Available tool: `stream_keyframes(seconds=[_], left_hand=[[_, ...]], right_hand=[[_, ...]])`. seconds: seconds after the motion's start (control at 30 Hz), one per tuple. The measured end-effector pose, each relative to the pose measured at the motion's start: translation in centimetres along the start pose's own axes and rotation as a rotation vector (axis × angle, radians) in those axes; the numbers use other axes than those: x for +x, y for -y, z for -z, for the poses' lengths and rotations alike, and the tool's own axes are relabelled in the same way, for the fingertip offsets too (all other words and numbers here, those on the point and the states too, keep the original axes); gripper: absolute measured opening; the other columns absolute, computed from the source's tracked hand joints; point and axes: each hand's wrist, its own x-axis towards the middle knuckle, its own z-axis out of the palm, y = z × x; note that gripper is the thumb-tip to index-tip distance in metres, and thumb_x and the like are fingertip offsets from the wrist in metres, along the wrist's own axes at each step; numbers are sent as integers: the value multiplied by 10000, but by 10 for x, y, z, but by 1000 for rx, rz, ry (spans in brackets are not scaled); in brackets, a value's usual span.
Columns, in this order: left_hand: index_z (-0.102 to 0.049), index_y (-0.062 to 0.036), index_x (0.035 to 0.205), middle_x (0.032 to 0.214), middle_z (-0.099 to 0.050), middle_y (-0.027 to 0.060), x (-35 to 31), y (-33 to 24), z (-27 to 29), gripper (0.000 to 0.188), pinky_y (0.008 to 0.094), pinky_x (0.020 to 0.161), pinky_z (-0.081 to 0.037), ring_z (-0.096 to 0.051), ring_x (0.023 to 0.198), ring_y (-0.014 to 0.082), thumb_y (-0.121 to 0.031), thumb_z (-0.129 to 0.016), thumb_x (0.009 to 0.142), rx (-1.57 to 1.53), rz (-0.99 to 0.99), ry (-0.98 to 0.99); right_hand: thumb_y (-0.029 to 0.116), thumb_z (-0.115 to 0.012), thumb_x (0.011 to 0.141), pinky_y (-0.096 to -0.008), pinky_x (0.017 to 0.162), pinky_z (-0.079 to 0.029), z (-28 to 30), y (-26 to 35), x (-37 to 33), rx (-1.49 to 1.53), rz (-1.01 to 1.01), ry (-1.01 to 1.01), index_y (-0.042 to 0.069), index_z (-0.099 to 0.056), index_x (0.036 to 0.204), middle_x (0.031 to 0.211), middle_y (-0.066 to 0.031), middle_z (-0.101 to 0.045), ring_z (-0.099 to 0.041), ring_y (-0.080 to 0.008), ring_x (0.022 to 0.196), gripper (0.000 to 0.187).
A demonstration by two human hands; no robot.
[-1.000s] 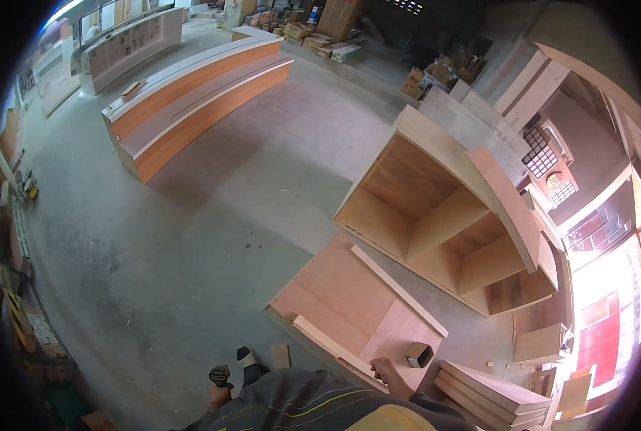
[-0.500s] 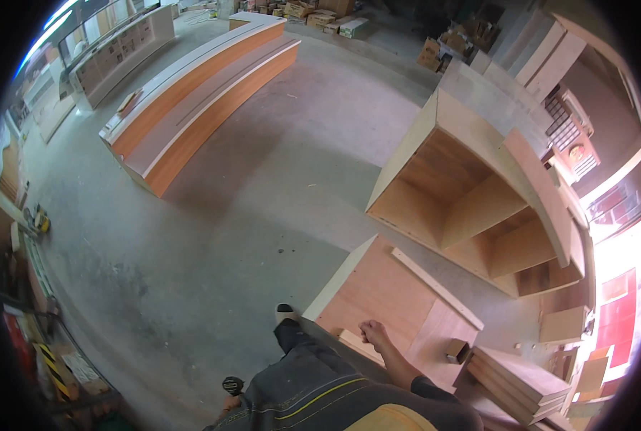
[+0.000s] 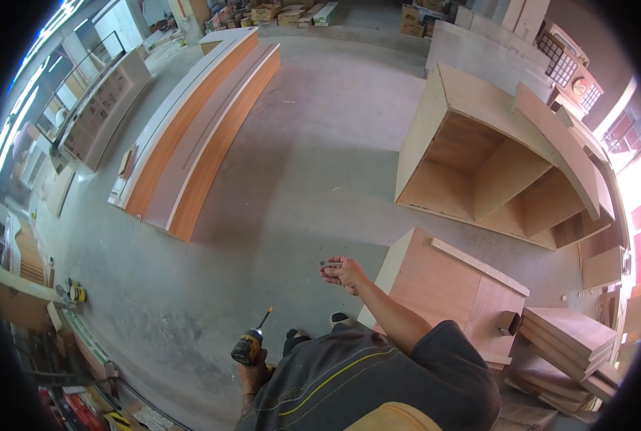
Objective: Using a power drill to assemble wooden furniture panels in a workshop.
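Note:
My left hand point(image 3: 251, 373) grips a black and yellow cordless drill point(image 3: 246, 348) low in the view. A long, thin bit point(image 3: 267, 317) points up and away from the drill. My right hand point(image 3: 343, 274) is held out over the concrete floor, its fingers stretched and somewhat apart. Nothing I can make out lies in it, though dark specks show beside the fingertips. Right of that arm stands a low wooden box point(image 3: 435, 291) with a pinkish plywood top. A pale wood strip point(image 3: 478, 266) lies along its far side.
Beyond the box is a large open plywood cabinet point(image 3: 435, 129) with compartments. A square metal tube piece point(image 3: 508, 322) sits on the box, near stacked wooden panels point(image 3: 568, 337). A long orange and white counter point(image 3: 213, 136) stands at the left. Tools and rails line the left edge.
My right hand has moved from above the box out over the floor, its closed fingers opening. The drill has risen into fuller view. My view has turned, shifting the furniture.

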Motion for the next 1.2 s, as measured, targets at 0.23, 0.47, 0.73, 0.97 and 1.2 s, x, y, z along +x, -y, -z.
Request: stream_keyframes(seconds=[0.23, 0.47, 0.73, 0.97, 1.2], left_hand=[[-695, -39, 1165, 1043, -728, 61, 75, -68, 26, 330, 342, 802, -561, -694, 940, 174, -159, -808, 880, -243, -469, 448], [-697, -30, 1095, 928, -702, 31, 101, -108, 47, 290, 308, 699, -536, -650, 791, 131, -182, -808, 874, -99, -552, 926], [-671, -26, 1030, 761, -638, -2, 91, -89, 46, 314, 274, 545, -474, -581, 617, 69, -248, -828, 873, -95, -402, 1187], [-673, -22, 1008, 763, -658, 7, 45, -64, 32, 323, 269, 592, -524, -610, 641, 79, -244, -851, 856, -7, -399, 1287], [-683, -22, 1085, 888, -702, 17, -26, 7, 14, 334, 299, 705, -559, -658, 792, 106, -215, -850, 869, 29, -577, 1309]], right_hand=[[114, -698, 991, -363, 895, -625, -58, -45, -20, 193, 34, -135, 21, -592, 1204, 1145, -131, -719, -726, -234, 1042, 255], [165, -646, 1030, -395, 904, -632, -93, -102, -79, 613, 163, -334, 19, -651, 1110, 1056, -125, -733, -732, -268, 1013, 166], [159, -589, 1059, -395, 846, -649, -95, -162, -151, 743, 289, -554, -10, -642, 1029, 1015, -131, -718, -737, -290, 961, 180], [157, -593, 1057, -372, 821, -661, -74, -208, -211, 759, 341, -612, -6, -648, 1022, 1008, -126, -723, -740, -289, 977, 176], [154, -592, 1056, -347, 829, -665, -43, -299, -287, 938, 361, -571, 13, -658, 1023, 1022, -120, -725, -734, -265, 1004, 159]])
